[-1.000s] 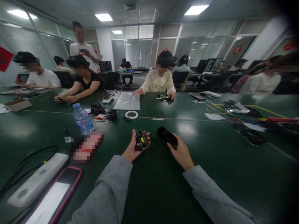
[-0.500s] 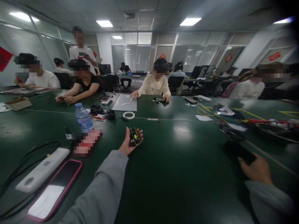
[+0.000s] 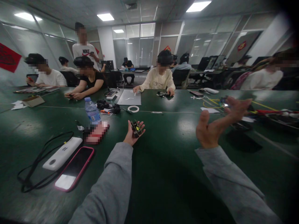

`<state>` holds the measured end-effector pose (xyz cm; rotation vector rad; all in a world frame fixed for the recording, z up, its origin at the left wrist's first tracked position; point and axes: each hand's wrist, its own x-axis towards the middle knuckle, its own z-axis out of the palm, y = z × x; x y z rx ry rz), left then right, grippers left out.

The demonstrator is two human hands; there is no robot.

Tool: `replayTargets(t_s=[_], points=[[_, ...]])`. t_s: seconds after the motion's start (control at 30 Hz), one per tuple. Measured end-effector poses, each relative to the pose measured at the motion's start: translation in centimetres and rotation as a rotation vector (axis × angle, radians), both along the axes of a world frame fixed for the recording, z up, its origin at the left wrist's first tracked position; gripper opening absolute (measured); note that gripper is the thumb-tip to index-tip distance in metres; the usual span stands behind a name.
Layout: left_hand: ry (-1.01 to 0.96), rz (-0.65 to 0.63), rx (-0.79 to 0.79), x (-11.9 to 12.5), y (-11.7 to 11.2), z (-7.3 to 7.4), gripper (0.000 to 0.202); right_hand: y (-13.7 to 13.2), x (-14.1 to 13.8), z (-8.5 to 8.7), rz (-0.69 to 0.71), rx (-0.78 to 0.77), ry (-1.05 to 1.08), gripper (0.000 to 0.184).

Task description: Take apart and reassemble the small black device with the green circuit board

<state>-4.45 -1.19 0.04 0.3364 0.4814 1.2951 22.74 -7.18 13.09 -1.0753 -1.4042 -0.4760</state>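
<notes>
My left hand (image 3: 131, 135), palm up, holds a small circuit-board assembly (image 3: 137, 128) with stacked dark boards and a bright yellow part. Its thumb and fingertips show at either side of the boards. Over the right side of the green table (image 3: 173, 174) my right hand (image 3: 211, 129) is raised, fingers stretched out and thumb apart, with nothing in it. Beyond and to the right of it lies a flat black object (image 3: 244, 141), whose kind is too dark to tell.
A phone in a pink case (image 3: 74, 169), a white power bank (image 3: 62, 153) with a black cable and a water bottle (image 3: 92, 110) are on the left. A tape roll (image 3: 133, 109) lies farther ahead. Across the table a person (image 3: 161, 77) sits by a grey board (image 3: 129, 97).
My right hand has let go of the black object and moved up and left, opening. My left hand still holds the circuit-board assembly. The view has shifted slightly.
</notes>
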Motion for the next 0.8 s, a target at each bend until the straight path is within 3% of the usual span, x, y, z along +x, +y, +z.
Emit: replayTargets(t_s=[0.07, 0.13, 0.23, 0.33, 0.43, 0.57, 0.8], points=[[0.010, 0.015, 0.008, -0.1, -0.5, 0.1, 0.055, -1.2, -3.3, 1.0, 0.066, 0.111, -0.035, 0.072], [0.013, 0.026, 0.013, -0.2, -1.0, 0.1, 0.055, -2.2, -5.3, -0.1, 0.160, 0.102, -0.082, 0.072], [0.015, 0.034, 0.007, 0.0, -1.4, 0.2, 0.054, -3.0, -6.2, -4.9, 0.306, -0.070, -0.150, 0.072], [0.025, 0.008, -0.011, 0.3, -1.6, 0.3, 0.054, -2.7, -6.1, -10.3, 0.335, -0.225, -0.298, 0.067], [0.028, -0.030, -0.008, 0.5, -1.4, 0.3, 0.056, -1.9, -5.9, -13.2, 0.370, -0.450, -0.445, 0.061], [0.033, -0.069, 0.011, 0.7, -1.2, 0.2, 0.056, -1.2, -6.0, -13.6, 0.330, -0.631, -0.485, 0.054], [0.038, -0.111, 0.009, 1.2, -1.0, 0.5, 0.053, -1.2, -6.1, -14.0, 0.325, -0.650, -0.613, 0.037]])
